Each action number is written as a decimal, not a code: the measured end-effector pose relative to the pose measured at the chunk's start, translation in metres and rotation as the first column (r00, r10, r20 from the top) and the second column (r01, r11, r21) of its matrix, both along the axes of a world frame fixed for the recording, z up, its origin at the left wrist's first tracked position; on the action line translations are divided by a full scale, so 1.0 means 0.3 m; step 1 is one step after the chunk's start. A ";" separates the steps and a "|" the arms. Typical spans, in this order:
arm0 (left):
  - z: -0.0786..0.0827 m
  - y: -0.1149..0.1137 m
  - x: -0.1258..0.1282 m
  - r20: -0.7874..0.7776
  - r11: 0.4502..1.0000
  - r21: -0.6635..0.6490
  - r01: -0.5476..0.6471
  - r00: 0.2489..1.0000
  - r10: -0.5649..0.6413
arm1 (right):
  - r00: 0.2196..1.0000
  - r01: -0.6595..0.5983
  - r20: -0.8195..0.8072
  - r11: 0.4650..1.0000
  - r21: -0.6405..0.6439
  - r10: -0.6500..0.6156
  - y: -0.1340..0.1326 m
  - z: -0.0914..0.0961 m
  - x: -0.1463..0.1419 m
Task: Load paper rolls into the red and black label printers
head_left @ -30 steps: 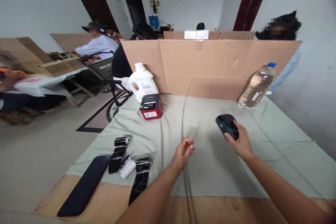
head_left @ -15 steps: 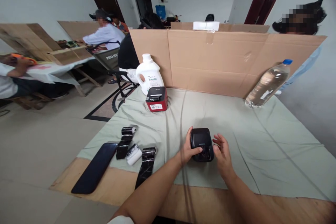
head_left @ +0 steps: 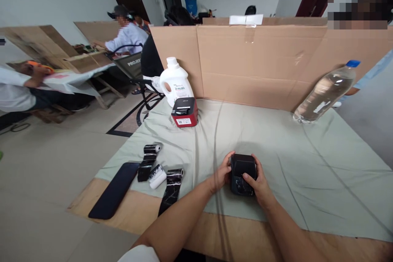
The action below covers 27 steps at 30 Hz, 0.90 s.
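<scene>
A small black label printer point(head_left: 245, 164) is between my two hands over the green cloth. My left hand point(head_left: 221, 175) is closed around its left side, fingers along the edge. My right hand point(head_left: 260, 183) grips the right side, its thumb lying across the front of the top by a glossy recessed part. To the left lie two black marbled rolls, a far one point(head_left: 150, 157) and a near one point(head_left: 173, 186), each with a strip unrolled. A small white roll point(head_left: 157, 178) rests between them.
A dark flat slab point(head_left: 114, 190) lies at the table's left edge. Farther back are a red-and-black printer point(head_left: 185, 114), a white jug point(head_left: 176, 82) and a leaning water bottle point(head_left: 327, 92). Cardboard point(head_left: 260, 65) walls the far side. People sit beyond.
My right hand has closed onto the printer's right side and put its thumb on top. My left thumb has moved off the top to the left side. The view has shifted slightly.
</scene>
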<state>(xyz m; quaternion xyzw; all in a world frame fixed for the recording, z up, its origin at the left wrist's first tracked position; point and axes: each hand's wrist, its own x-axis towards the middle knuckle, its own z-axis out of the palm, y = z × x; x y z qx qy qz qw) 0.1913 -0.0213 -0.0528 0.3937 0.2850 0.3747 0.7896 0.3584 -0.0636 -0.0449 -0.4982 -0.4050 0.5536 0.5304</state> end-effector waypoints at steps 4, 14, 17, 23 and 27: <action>-0.009 0.010 -0.009 -0.066 0.998 -0.059 0.018 0.998 -0.022 | 1.000 -0.025 0.014 1.000 -0.006 0.025 0.001 -0.004 0.003; -0.019 0.016 -0.014 -0.098 0.999 -0.008 0.046 0.994 -0.047 | 0.998 -0.068 -0.001 0.998 -0.004 0.068 0.004 -0.003 0.024; -0.025 0.017 -0.014 -0.136 0.999 0.014 0.040 0.990 -0.038 | 0.992 -0.126 -0.021 0.992 0.033 0.126 0.008 -0.014 0.041; -0.013 0.017 -0.013 -0.201 0.999 0.030 0.043 0.979 -0.036 | 0.969 -0.197 -0.143 0.979 0.056 0.203 0.008 -0.025 0.063; -0.016 0.019 -0.014 -0.189 0.999 0.031 0.040 0.981 -0.033 | 0.979 -0.178 -0.093 0.983 0.052 0.183 0.011 -0.015 0.074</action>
